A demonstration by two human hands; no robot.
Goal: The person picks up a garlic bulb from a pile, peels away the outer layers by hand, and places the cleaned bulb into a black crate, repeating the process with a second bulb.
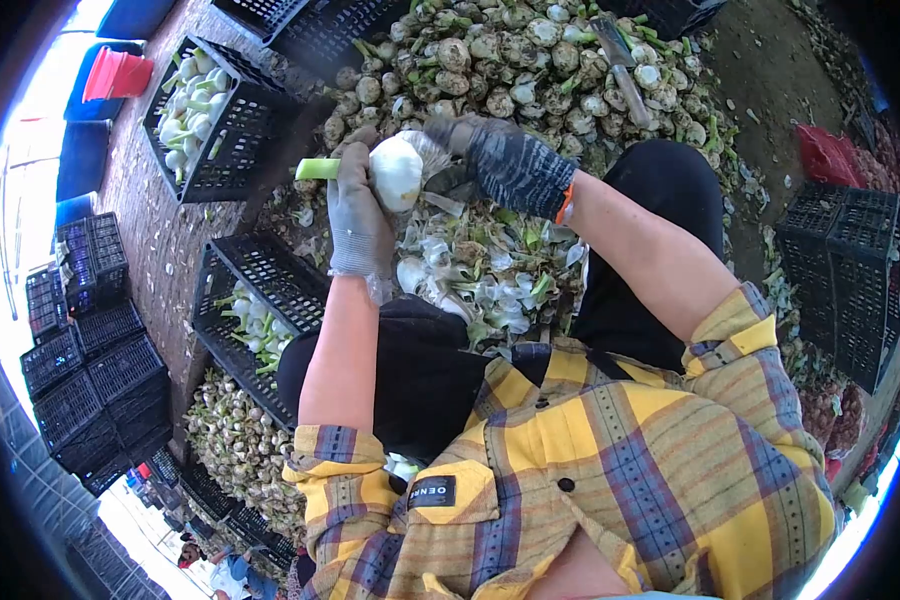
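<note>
Over the trimmings pile [480, 270], L hand [358, 215] w/ fingers wrapped round a white bulb [396, 172]; R hand [505, 160] fingers pinching its root end. Crate [260, 300] just beside.

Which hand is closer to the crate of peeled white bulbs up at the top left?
Left. The left hand grips the white bulb on the side toward that crate; the right hand is beyond the bulb, farther away.
</note>
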